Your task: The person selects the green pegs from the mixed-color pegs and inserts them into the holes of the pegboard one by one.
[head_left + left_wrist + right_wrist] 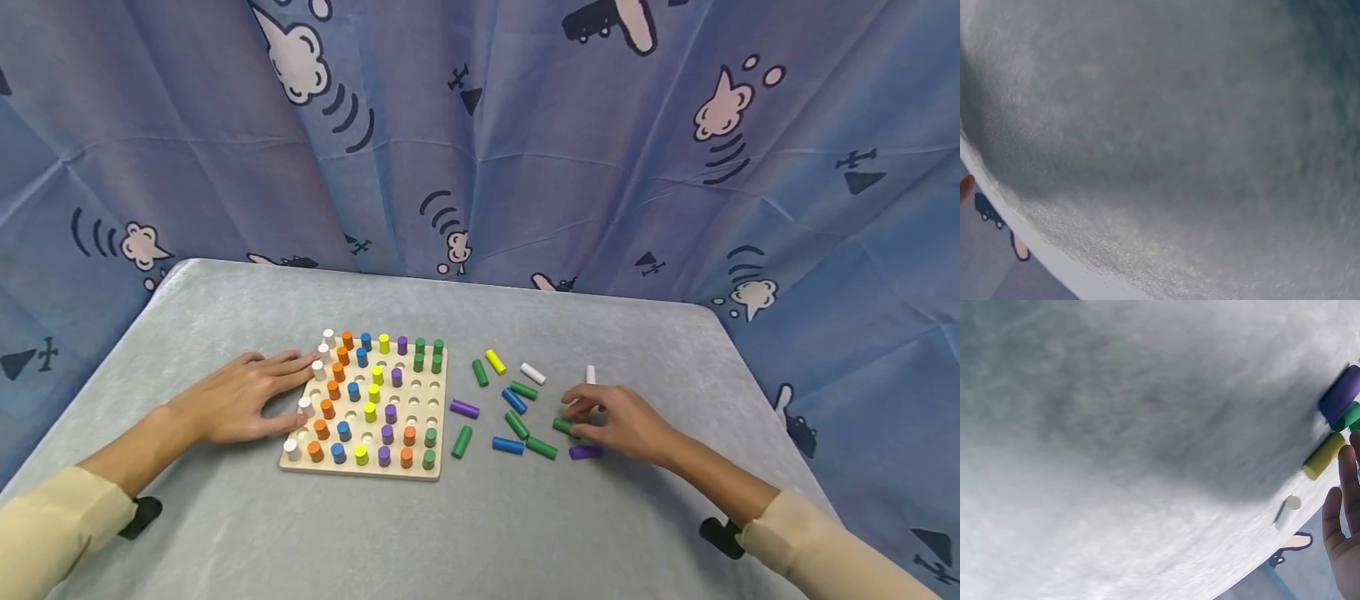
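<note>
A wooden pegboard [416, 417] lies on the table, with rows of white, orange, blue, yellow, purple and green pegs standing in its holes. My left hand [243, 398] lies spread at the board's left edge, fingertips and thumb beside the white pegs [306, 406]. To the right of the board, my right hand [618, 421] is low over loose pegs, thumb and fingers apart around the end of a green peg [564, 427]. Close to its fingers are a yellow peg [1324, 456], a purple peg [1341, 395] and a white peg [590, 374].
Between board and right hand lie several scattered pegs, among them a purple peg [465, 409], a blue peg [508, 446] and a yellow peg [496, 361]. A grey cloth covers the table [480, 533]. Behind it hangs a blue printed curtain [480, 167].
</note>
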`<move>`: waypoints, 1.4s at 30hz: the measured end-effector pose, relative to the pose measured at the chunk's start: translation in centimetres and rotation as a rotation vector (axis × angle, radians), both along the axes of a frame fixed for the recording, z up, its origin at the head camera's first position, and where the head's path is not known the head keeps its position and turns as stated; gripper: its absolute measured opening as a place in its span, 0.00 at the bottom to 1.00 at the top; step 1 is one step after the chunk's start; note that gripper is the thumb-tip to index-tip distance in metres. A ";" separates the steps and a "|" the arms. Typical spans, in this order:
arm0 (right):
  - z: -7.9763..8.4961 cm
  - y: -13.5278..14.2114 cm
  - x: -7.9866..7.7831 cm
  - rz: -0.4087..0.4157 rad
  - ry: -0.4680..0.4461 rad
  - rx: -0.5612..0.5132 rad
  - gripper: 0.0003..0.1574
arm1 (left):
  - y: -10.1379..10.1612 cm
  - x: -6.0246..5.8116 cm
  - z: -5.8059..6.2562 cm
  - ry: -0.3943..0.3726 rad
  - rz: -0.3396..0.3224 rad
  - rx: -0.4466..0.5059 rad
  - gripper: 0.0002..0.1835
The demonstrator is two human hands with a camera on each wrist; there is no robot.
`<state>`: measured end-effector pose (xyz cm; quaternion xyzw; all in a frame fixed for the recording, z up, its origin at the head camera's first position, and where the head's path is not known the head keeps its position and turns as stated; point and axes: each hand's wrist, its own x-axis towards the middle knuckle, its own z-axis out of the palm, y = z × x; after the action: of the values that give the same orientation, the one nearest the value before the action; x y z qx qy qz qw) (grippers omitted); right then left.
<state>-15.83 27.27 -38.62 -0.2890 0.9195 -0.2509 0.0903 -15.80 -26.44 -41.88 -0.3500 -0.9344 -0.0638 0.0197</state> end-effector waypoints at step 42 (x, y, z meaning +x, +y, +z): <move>-0.7 1.1 0.1 -0.063 0.115 -0.034 0.18 | 0.0 0.0 -0.1 -0.010 0.009 0.016 0.37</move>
<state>-15.75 28.38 -39.37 -0.2755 0.9274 -0.2520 0.0244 -15.77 -26.45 -41.97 -0.3452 -0.9355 -0.0730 0.0182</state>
